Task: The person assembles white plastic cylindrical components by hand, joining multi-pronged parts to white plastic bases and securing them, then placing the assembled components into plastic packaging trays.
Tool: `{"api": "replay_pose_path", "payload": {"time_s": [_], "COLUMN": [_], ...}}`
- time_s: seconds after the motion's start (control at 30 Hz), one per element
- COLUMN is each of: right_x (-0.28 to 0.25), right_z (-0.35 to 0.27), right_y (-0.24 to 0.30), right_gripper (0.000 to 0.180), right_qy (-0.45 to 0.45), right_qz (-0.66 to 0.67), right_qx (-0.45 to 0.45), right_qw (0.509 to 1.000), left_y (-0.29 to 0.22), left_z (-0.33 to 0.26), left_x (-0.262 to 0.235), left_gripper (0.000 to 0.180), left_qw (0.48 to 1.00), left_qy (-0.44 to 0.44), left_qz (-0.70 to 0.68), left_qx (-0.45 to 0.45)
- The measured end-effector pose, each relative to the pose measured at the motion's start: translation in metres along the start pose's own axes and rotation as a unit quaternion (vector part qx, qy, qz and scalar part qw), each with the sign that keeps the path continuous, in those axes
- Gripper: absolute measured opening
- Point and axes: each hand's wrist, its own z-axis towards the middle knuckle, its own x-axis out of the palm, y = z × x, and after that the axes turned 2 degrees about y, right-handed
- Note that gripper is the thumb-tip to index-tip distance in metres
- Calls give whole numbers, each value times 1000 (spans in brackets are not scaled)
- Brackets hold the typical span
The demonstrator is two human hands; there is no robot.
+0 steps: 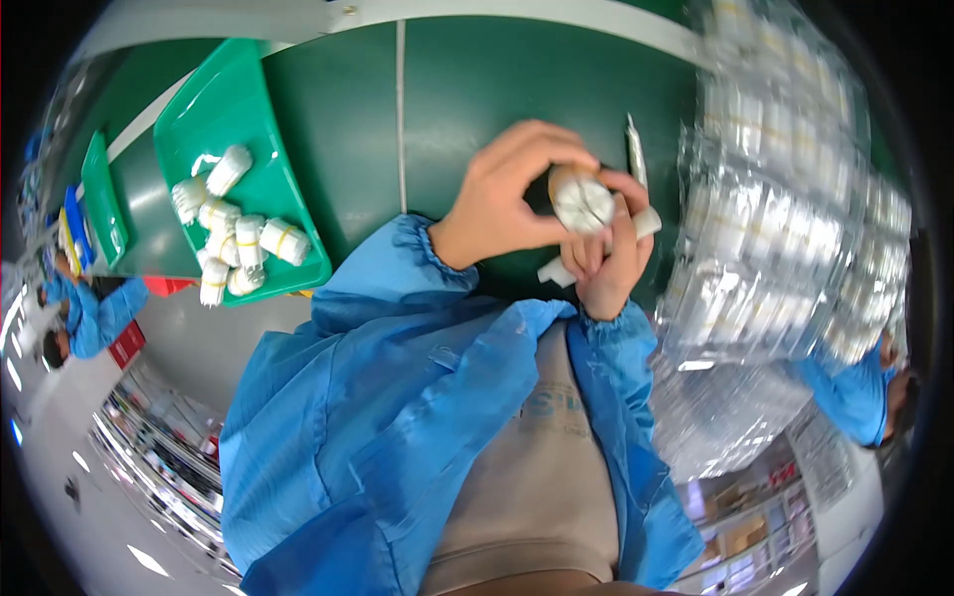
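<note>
My left hand (507, 184) curls its thumb and fingers around a round bundle of white pieces (582, 206), whose segmented end faces me. An orange-yellow band shows on the bundle's far side. Against the same bundle, the fingers of my right hand (611, 263) are closed from the right and below. A white roll (647, 223) sticks out past my right fingers. Another white end (556, 272) shows under that hand; whether both belong to one piece I cannot tell. Just beyond my right hand, a slim silvery-white tool or tube (636, 149) lies on the green table (338, 129).
To the left, a green tray (214, 99) holds several white bundles (286, 241) with yellow bands. Clear plastic trays (745, 228) full of similar bundles are stacked at the right. A smaller green tray (102, 199) lies farther left. People in blue (104, 318) sit at both sides.
</note>
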Motion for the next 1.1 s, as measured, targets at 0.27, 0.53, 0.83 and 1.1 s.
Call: {"api": "replay_pose_path", "payload": {"time_s": [0.27,0.53,0.83,1.1], "right_x": [-3,-5,-5,-12], "right_z": [-18,-18,-9,-8], "right_y": [5,51,51,55], "right_gripper": [17,38,39,36], "right_qy": [5,162,190,201], "right_qz": [33,-46,-40,-10], "right_qx": [-113,-370,-288,-284], "right_qw": [993,914,938,937], "left_y": [10,8,11,6], "left_z": [5,-10,-10,-13], "left_x": [6,5,-2,3], "left_gripper": [50,57,41,48], "left_qw": [998,985,958,962], "left_qy": [28,157,270,260], "left_qz": [36,-68,-96,-85], "left_qx": [44,-23,-15,-6]}}
